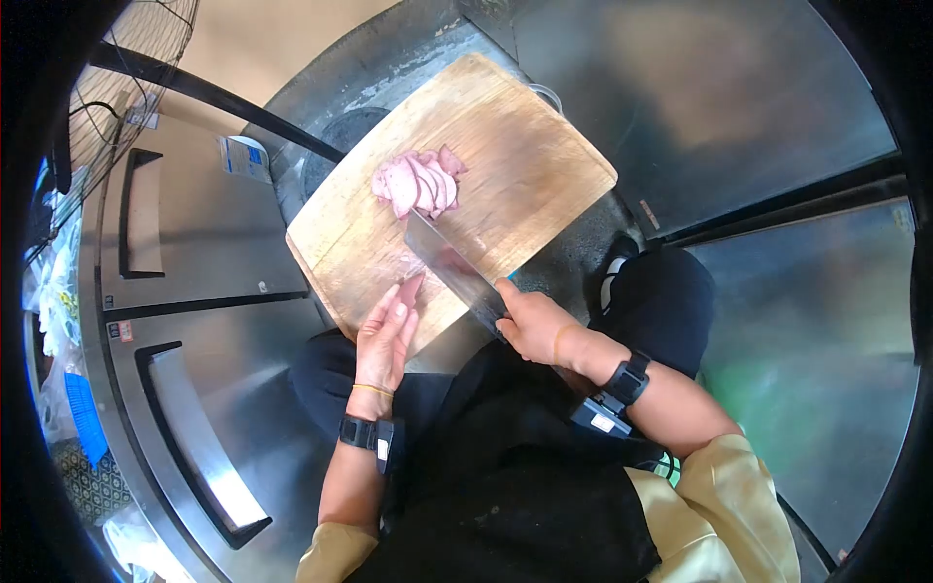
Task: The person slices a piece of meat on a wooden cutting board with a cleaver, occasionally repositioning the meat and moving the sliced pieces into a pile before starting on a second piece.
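Meat piece [413, 289] in the left grip [383, 335], knife [453, 266] in the right grip [535, 323]

The left grip is pinched on the meat piece: fingers and thumb hold its near end, while the rest pokes out past the fingertips, away from the wrist. The piece sits above the near part of the cutting board [530, 170], to the left of the knife's blade and with a gap between them. Whether it touches the wood cannot be told.

The right grip is wrapped around the knife's handle, which is mostly hidden by the fingers. From there the broad blade runs forward and to the left across the board, its far end at the near edge of the pile of slices [424, 182]. Blade and slices look very close; contact is unclear.

That pile lies on the board, well beyond the left grip and farther from the wearer than the held piece. The slices overlap, pink with paler faces. A dark strap [359, 430] circles the left wrist, and another dark strap [628, 380] the right forearm.
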`<state>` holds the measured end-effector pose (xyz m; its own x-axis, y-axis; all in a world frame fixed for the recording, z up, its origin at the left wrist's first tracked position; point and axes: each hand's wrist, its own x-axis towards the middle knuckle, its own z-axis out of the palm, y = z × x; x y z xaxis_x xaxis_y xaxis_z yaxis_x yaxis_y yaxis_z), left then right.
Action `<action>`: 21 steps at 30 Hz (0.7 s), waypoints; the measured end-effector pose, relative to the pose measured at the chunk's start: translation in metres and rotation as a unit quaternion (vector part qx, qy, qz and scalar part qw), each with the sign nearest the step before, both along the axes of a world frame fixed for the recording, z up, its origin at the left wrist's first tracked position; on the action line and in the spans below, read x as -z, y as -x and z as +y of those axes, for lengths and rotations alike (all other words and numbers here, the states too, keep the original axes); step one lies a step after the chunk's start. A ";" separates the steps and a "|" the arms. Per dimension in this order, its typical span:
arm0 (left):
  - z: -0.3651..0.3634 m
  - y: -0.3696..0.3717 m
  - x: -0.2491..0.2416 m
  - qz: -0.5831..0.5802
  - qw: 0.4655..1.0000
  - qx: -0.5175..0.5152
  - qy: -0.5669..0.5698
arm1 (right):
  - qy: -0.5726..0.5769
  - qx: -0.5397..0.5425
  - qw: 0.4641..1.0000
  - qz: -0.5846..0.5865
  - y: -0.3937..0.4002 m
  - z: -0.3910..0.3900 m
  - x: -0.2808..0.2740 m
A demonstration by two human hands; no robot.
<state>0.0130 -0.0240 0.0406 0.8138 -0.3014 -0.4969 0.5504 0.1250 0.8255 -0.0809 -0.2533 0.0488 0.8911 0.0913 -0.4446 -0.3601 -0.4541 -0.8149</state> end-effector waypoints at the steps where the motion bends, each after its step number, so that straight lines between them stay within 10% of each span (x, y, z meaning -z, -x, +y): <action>1: -0.002 0.002 -0.003 -0.007 1.000 0.011 0.002 | 0.002 -0.002 1.000 -0.002 0.001 0.000 0.001; 10: 0.020 -0.006 0.025 -0.060 0.975 -0.027 -0.212 | 0.012 0.006 1.000 -0.004 0.002 0.002 0.001; 21: 0.024 -0.008 0.055 -0.179 0.971 -0.055 -0.148 | 0.012 0.016 1.000 -0.023 0.005 0.007 0.005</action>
